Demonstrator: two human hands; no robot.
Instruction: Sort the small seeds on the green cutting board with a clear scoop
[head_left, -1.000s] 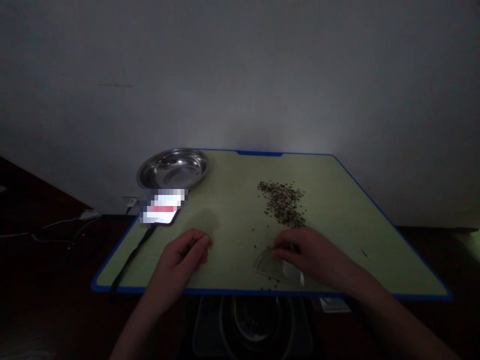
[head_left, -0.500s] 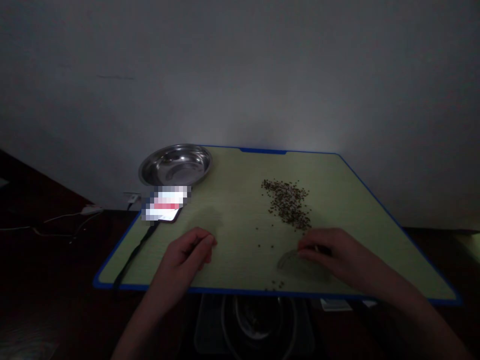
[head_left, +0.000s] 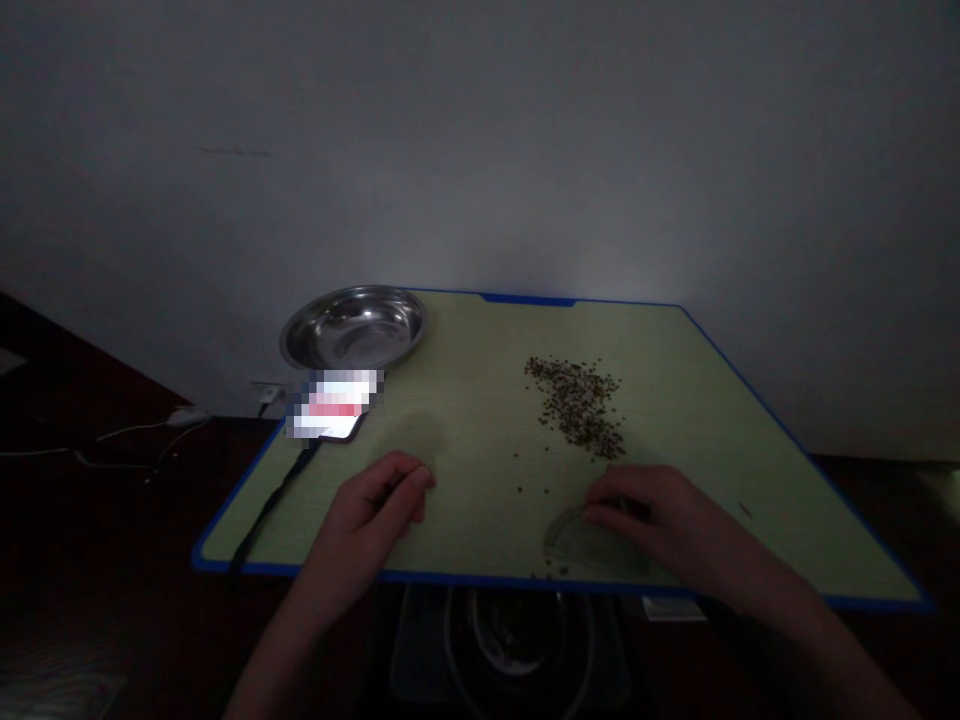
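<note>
My right hand point(head_left: 649, 510) pinches a see-through, curved-edged scraper point(head_left: 577, 540) by its upper rim, with its rounded side down near the board's front edge. A few dark seeds point(head_left: 563, 571) lie beside the scraper at that edge. Farther back is a loose patch of small brown seeds point(head_left: 577, 405), apart from the hand. My left hand point(head_left: 386, 498) is closed over the board's left front, its thumb pressed against the index finger. Anything inside it is hidden. Below the front edge stands a dark, shiny round bowl point(head_left: 450, 640), partly covered by the board.
The pale green board point(head_left: 465, 400) has a blue rim. A steel basin point(head_left: 292, 340) stands at its back left, with a lit phone point(head_left: 337, 405) and black strap point(head_left: 274, 500) in front. A wall point(head_left: 480, 150) rises behind. Cables point(head_left: 135, 432) trail at the left.
My right hand has moved slightly left and nearer to the front edge with the scraper, which now reaches close to the few seeds there. My left hand stays nearly still.
</note>
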